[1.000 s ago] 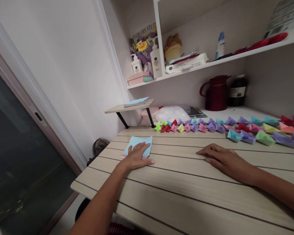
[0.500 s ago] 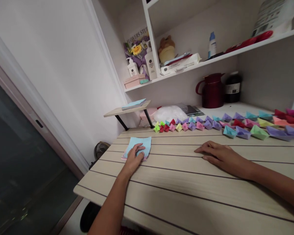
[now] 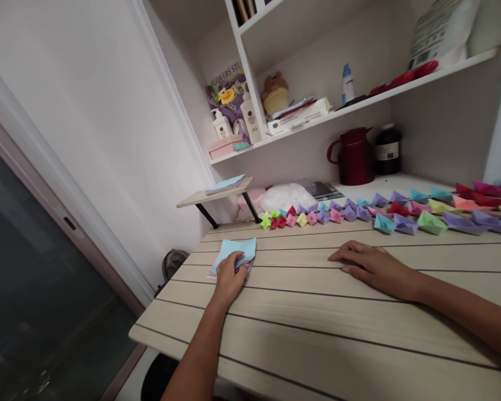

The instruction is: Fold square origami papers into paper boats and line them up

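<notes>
A small stack of square paper (image 3: 232, 252), light blue on top with pink beneath, lies on the slatted wooden table (image 3: 300, 328) at its left side. My left hand (image 3: 229, 274) rests on the stack's near edge, its fingers curled and pinching the top blue sheet. My right hand (image 3: 373, 265) lies flat on the table near the middle, fingers stretched out and holding nothing. Rows of folded paper boats (image 3: 401, 214) in many colours line the table's far edge, beyond my right hand.
A small raised shelf (image 3: 212, 196) with more blue paper stands at the back left. Behind the boats are a white plastic bag (image 3: 287, 196), a dark red jug (image 3: 354, 159) and a dark jar (image 3: 387, 150). Wall shelves above hold bottles and boxes. A glass door is on the left.
My left hand's fingers have gone from flat on the blue paper to curled, pinching its near edge. The camera view has shifted up and left. My right hand has stayed put.
</notes>
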### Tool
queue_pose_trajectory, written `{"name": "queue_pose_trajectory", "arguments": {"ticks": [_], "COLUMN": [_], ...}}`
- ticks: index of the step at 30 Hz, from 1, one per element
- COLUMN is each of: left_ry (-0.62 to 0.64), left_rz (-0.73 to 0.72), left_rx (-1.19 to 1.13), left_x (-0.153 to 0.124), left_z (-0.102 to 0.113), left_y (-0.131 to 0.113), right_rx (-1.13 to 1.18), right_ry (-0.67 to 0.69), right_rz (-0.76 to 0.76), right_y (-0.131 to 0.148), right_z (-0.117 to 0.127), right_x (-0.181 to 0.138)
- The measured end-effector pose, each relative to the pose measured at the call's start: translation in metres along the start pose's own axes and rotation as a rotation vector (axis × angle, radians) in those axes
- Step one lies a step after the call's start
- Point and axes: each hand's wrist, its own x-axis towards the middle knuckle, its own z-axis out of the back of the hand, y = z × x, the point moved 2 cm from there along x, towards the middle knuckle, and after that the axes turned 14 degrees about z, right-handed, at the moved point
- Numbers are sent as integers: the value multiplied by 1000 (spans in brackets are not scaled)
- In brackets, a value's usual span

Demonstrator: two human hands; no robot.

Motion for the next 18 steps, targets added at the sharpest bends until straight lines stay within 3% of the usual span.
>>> {"name": "queue_pose_trajectory", "arguments": {"ticks": [18], "left_ry": [21], "left_rz": [-4], "left_rx": [-93], "left_x": [1], "left_z": [4], "left_y": [8], "right_rx": [14], "right_ry": [-27], "right_rz": [15], "right_y": [-2], "right_z": [-1], "right_x": [-1]}}
